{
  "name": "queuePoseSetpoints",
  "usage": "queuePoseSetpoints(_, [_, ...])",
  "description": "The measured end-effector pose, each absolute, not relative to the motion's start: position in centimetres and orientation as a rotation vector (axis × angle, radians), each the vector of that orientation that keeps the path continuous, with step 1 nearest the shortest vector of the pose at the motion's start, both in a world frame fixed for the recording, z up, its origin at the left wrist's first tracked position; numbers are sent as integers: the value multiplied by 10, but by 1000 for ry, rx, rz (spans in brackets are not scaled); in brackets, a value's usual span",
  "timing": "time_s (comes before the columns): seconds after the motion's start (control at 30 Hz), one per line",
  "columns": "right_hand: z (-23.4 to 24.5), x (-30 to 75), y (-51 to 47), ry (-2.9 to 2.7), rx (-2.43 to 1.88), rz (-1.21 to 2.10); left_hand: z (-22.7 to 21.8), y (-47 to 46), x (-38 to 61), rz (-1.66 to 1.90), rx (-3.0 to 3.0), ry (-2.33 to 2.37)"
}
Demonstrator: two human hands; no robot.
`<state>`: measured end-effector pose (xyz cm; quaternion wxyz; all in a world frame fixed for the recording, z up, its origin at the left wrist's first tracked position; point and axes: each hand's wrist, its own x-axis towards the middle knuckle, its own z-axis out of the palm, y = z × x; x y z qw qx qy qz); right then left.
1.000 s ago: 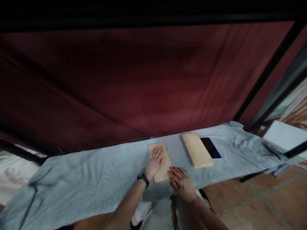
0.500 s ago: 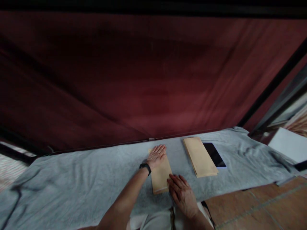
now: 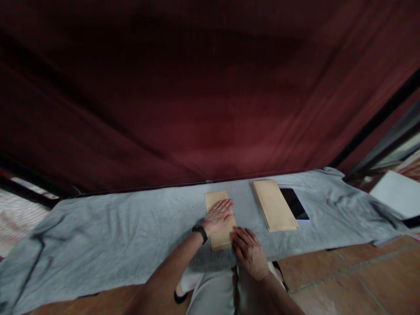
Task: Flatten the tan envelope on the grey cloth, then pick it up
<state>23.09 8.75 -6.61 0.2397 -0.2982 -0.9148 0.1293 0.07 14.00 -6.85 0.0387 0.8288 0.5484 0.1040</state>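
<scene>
A brown paper envelope (image 3: 215,197), or a flat paper bag much like one, lies lengthwise on the grey cloth in front of me. My left hand (image 3: 219,215), with a black band on its wrist, rests flat across its middle, fingers pointing right and away. At the envelope's near right edge, my right hand (image 3: 250,251) lies with fingers extended, the tips touching the paper. A pale strip runs across the near end of the envelope. To the right sits a neat stack of similar brown envelopes (image 3: 274,206).
A dark-screened tablet (image 3: 295,204) lies partly under the stack's right side. Grey cloth (image 3: 131,232) covers the long, narrow surface, with a dark red panel (image 3: 210,122) rising behind it. Tiled floor (image 3: 344,271) shows at the near right, and a white board-like object (image 3: 397,194) stands farther right.
My left hand has slid nearer along the envelope, uncovering its far end. My right hand stays at the near right edge. The camera view has shifted slightly.
</scene>
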Motion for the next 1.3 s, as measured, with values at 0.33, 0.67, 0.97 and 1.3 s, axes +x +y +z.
queuePoseSetpoints(0.33, [-64, 230, 86, -2473, -809, 355, -64, 94, 24, 340, 2636, 1636])
queuePoseSetpoints(0.67, [-64, 231, 85, -2442, -831, 386, -65, 114, 14, 304, 2544, 1789])
queuePoseSetpoints(0.97, [-65, 230, 86, -2356, -826, 464, -59, 144, 4, 364, 2429, 2018])
queuePoseSetpoints(1.3, [-65, 236, 89, -2376, -752, 566, -59, 66, 18, 362, 2526, 1732])
